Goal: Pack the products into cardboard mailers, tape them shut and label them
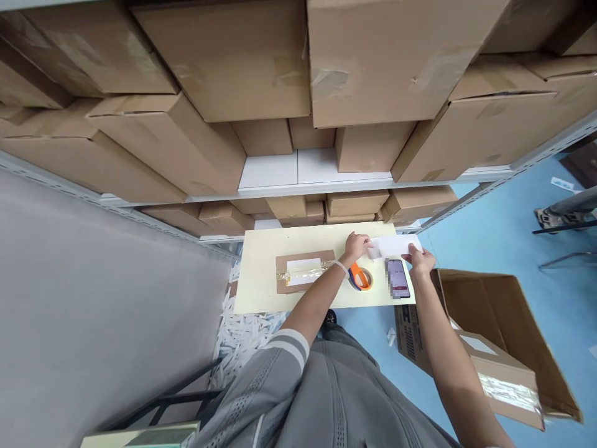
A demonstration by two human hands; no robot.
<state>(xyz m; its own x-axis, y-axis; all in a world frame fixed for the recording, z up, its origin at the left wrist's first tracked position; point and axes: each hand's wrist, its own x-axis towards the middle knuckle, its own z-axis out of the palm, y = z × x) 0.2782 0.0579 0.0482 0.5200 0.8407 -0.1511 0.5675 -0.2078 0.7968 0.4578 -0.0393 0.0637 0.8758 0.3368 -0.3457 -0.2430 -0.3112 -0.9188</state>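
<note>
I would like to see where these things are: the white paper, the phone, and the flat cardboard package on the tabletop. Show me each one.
White paper (395, 246): head view, middle of its visible face.
Phone (399, 277): head view, on its screen.
Flat cardboard package (304, 272): head view, labelled middle of its top.

Outfit check, seen from above

So the main thing is a grey short-sleeved fabric shirt (308, 404), around six o'clock in the view. It's got bands of tiny dotted perforations running along it, plus seam lines down the front. Pretty sporty look tbh. The grey left sleeve (263, 376), between six and seven o'clock, has pale stripes (291, 341) circling near the hem, and there's a thin light line lower down the side. Both forearms are bare. There's a slim pale band (342, 266) on the left wrist, between four and five o'clock. Darker grey trousers (349, 343) show around five, and a black shoe tip with small light marks (330, 316) pokes out just past them, between five and six.
</note>
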